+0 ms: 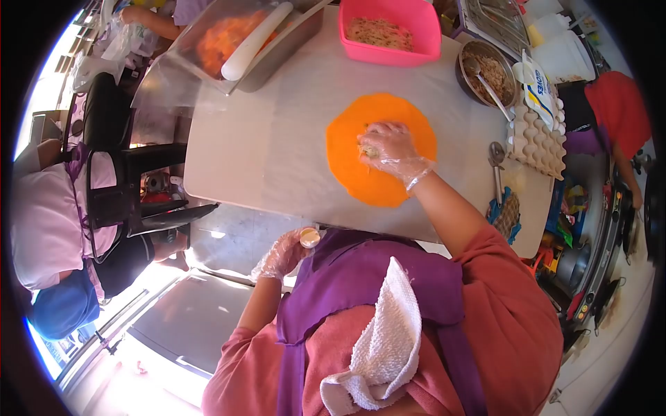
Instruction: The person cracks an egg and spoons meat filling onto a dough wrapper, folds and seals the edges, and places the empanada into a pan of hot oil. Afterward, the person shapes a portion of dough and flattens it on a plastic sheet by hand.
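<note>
A flat orange round sheet [347,166] lies on the pale table [243,145]. Over its middle is my right hand [394,149] in a clear plastic glove, fingers curled round a small clump of pale greenish filling [369,150]. My left hand [281,253], gloved too, is below the table's front edge by the purple apron and holds a small round cream-coloured item [309,238]. A pink tub [423,41] with shredded filling stands at the back. Right of it is a metal bowl [515,76] of brownish filling with a spoon.
A tray of orange pieces [260,66] with a white handle sits back left. Egg cartons [534,142], a metal utensil [497,163] and a blue-edged cloth [506,215] are at right. A seated person [55,215] is left; another person [617,111] is right.
</note>
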The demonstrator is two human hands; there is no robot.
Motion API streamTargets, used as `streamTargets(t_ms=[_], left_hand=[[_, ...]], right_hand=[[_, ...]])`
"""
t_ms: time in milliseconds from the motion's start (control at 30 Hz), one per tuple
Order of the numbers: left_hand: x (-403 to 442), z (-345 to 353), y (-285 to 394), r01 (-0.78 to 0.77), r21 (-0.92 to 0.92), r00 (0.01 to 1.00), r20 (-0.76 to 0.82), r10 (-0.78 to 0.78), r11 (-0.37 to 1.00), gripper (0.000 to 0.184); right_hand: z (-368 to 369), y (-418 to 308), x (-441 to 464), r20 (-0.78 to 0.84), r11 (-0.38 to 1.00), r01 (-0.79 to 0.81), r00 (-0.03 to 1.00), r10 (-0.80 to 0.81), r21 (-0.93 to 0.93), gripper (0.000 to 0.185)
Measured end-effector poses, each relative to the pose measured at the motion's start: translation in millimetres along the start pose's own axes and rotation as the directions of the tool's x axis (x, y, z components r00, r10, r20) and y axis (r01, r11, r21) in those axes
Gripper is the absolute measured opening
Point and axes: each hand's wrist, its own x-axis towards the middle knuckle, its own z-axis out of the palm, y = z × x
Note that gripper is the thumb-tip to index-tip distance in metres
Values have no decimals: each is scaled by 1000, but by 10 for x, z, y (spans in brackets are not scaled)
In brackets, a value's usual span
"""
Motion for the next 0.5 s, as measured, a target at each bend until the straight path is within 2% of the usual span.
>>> streamTargets(t_ms=[67, 167, 233, 300, 333, 367, 400, 433, 500], left_hand=[[-3, -213, -175, 29, -133, 1000, -4, -30, 991, 44], [114, -640, -514, 42, -212, 998, -38, -51, 976, 44], [366, -965, -732, 24, -163, 996, -79, -37, 986, 44], [718, -1217, -801, -48, -133, 995, -88, 36, 990, 45], [1011, -1410, -860, -40, -16, 992, -119, 37, 999, 42], [1276, -1454, -919, -41, -11, 994, -103, 40, 999, 42], [1460, -1240, -853, -267, 141, 940, -179, 290, 953, 44], [1557, -1071, -765, -458, 298, 824, -211, 525, 838, 46], [1612, -970, -625, -442, 315, 845, -168, 507, 840, 46]], right_hand=[[-116, -61, 8, -43, 1000, -14, 999, 14, 0, 42], [-13, -7, 64, -128, 999, -25, 992, 20, -37, 47], [88, 40, 125, -176, 997, -13, 984, -2, -81, 49], [135, 51, 125, -109, 984, 29, 993, -49, -175, 45], [100, 30, 123, -117, 983, 22, 992, -44, -184, 45], [11, -6, 116, -50, 988, 21, 998, -29, -154, 42], [-56, -34, 95, 17, 992, 13, 1000, -11, -125, 38], [-79, -46, 56, 9, 990, -2, 1000, 4, -138, 38], [-116, -56, -14, -118, 998, 28, 992, -35, -60, 34]])
